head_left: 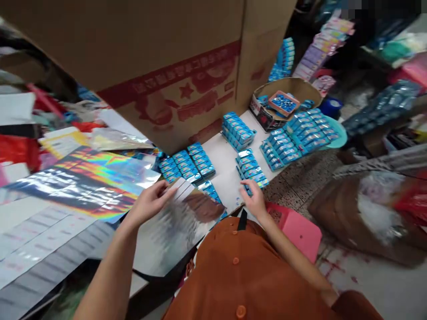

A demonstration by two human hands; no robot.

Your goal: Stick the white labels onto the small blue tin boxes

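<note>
My left hand (156,200) pinches the corner of a shiny, partly clear sheet (176,226) that lies over the table edge in front of me. Small blue packets (188,162) stand in rows just beyond that hand. My right hand (254,199) has its fingers bent at the near end of another row of blue packets (250,165); whether it grips one is too small to tell. Between my hands lies a white surface (228,189) with a few tiny blue dots on it.
A large cardboard box (173,71) stands behind the packets. At the right are an open carton (260,113) with a pink tray (283,103), more blue packets (308,129) and a pink stool (302,233). Rainbow-coloured sheets (90,182) cover the left side.
</note>
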